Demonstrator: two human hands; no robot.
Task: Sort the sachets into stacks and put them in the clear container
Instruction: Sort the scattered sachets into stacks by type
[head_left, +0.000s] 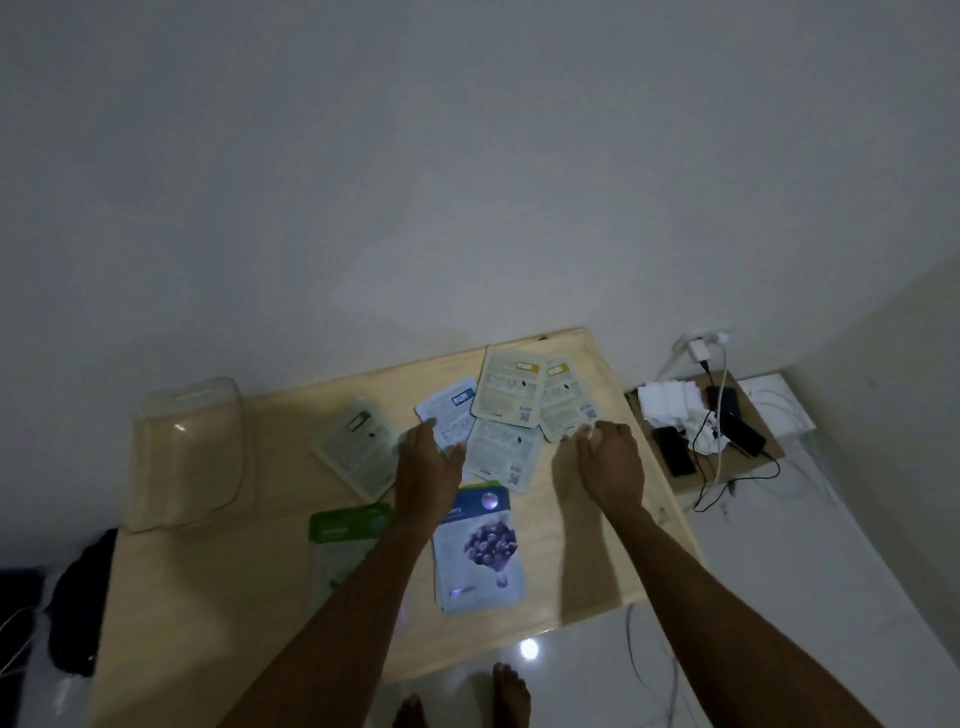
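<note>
Sachets lie spread on a light wooden table (218, 597). A blueberry sachet stack (480, 556) sits near me, a green-topped sachet (345, 525) to its left, partly hidden by my left arm. Farther off lie a grey sachet (358, 447), a blue-labelled sachet (451, 413), a beige sachet (511, 387), a pale sachet (501, 457) and a yellow-labelled sachet (566, 402). My left hand (428, 470) rests on the blue-labelled sachet's near edge. My right hand (610, 460) pinches the near corner of the yellow-labelled sachet. The clear container (189, 452) stands at the table's left back.
A white wall runs behind the table. To the right, a low cardboard surface (753, 457) carries white cloths, dark devices and cables, with a charger in a wall socket (701, 348). Dark clothing (78, 592) lies at the left. My bare feet (511, 696) show on the shiny floor.
</note>
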